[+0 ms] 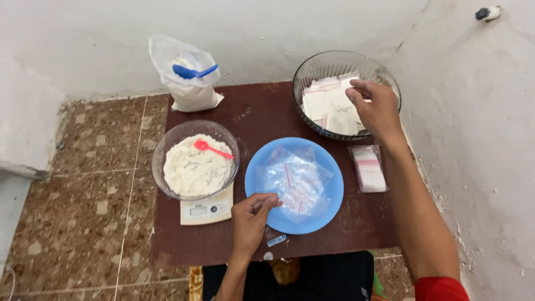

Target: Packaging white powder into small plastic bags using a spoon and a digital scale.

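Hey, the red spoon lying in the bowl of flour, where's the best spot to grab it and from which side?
Probably by the thin handle of the red spoon, coming from above on the bowl's right side. The scoop end lies in the flour toward the back left, while the handle slants out toward the right rim of the glass bowl, clear of the powder.

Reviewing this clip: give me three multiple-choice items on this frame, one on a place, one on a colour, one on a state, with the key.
1. Where is the right hand?
A. over the glass bowl of filled packets
B. on the scale
C. in the flour bag

2. What colour is the spoon in the bowl of flour?
A. green
B. red
C. yellow

3. What is the left hand doing?
A. resting flat on the floor
B. gripping the spoon
C. pinching at the empty bags on the blue plate

Key: 1 A, fingers hang above its packets; 2 B, red against white flour; 3 C, fingertips meet at the plate's edge.
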